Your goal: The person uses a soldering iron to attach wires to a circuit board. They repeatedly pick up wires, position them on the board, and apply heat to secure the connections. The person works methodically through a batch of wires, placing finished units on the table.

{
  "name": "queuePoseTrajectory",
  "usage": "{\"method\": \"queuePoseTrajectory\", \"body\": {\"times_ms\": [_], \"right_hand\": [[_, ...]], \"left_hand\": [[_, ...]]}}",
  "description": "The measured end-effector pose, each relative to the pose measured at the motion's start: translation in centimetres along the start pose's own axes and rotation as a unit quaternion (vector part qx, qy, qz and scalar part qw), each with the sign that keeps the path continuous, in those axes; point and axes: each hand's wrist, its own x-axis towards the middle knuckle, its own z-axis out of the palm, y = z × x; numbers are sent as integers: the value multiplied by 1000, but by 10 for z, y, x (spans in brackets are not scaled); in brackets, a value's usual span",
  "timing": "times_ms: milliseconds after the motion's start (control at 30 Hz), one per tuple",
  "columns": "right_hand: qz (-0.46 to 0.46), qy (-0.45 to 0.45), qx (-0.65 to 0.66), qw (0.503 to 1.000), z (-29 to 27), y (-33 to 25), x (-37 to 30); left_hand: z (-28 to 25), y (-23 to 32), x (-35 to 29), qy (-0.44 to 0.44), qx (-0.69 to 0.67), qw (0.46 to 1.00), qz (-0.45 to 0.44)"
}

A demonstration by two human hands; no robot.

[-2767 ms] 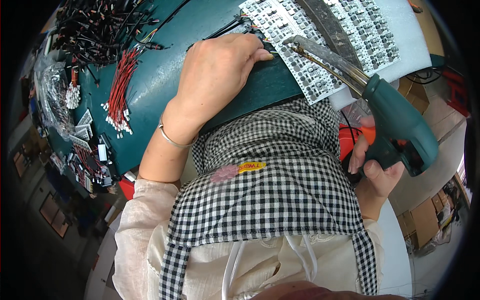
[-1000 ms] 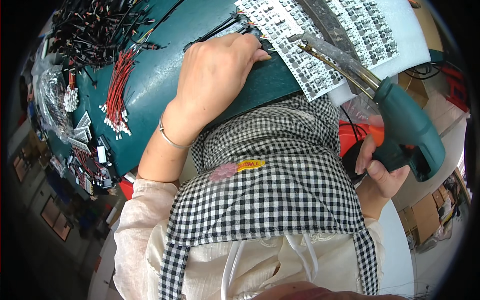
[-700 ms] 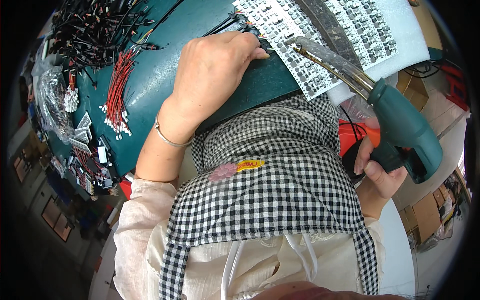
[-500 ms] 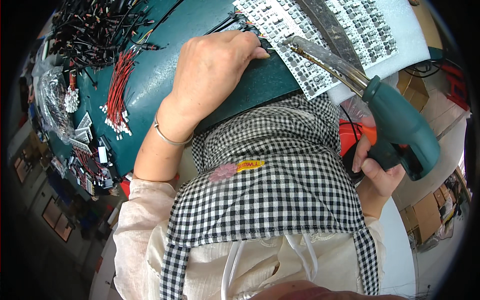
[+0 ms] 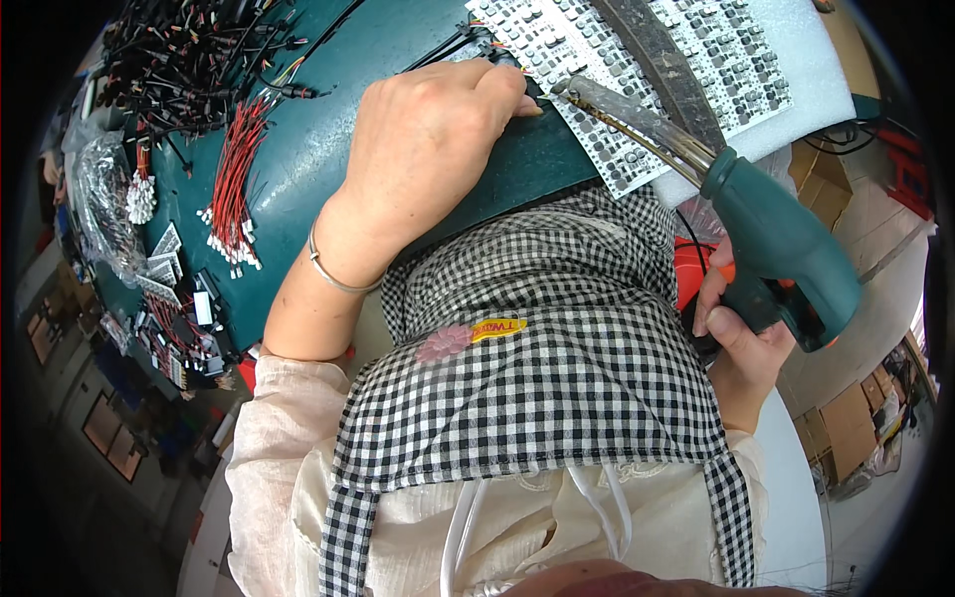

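Note:
My right hand (image 5: pixel 746 348) is wrapped round the grip of a dark green soldering gun (image 5: pixel 786 239). The gun slants up and left, its metal tip (image 5: pixel 567 88) over the left edge of a white circuit board panel (image 5: pixel 622 164) dotted with small dark components. Close to that tip, my left hand (image 5: pixel 428 149) is closed with bent fingers, pinching a cable whose held part they hide. Thin coloured wire ends show beside the fingers at the board's edge. Black cables (image 5: pixel 443 50) lie on the table just beyond the left hand.
A dark metal bar (image 5: pixel 667 70) lies across the panel, which rests on white foam (image 5: pixel 821 90). Left on the green table (image 5: pixel 308 149) are a heap of black cables (image 5: pixel 189 60), a bundle of red wires (image 5: pixel 236 189) with white connectors, and a clear plastic bag (image 5: pixel 107 199).
The soldering gun has shifted left, bringing its tip from over the panel to its left edge near my left fingers. My left hand has barely moved.

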Motion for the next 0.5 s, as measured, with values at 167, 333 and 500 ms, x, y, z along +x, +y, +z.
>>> {"method": "queuePoseTrajectory", "body": {"times_ms": [167, 333, 500], "right_hand": [[47, 18, 13, 999, 3, -7, 0], [63, 21, -17, 998, 6, -12, 3], [55, 0, -53, 997, 2, -11, 4]], "left_hand": [[0, 0, 1, 13, -1, 1000, 8], [2, 2, 0, 17, -1, 1000, 11], [1, 2, 0, 15, -1, 1000, 9]]}}
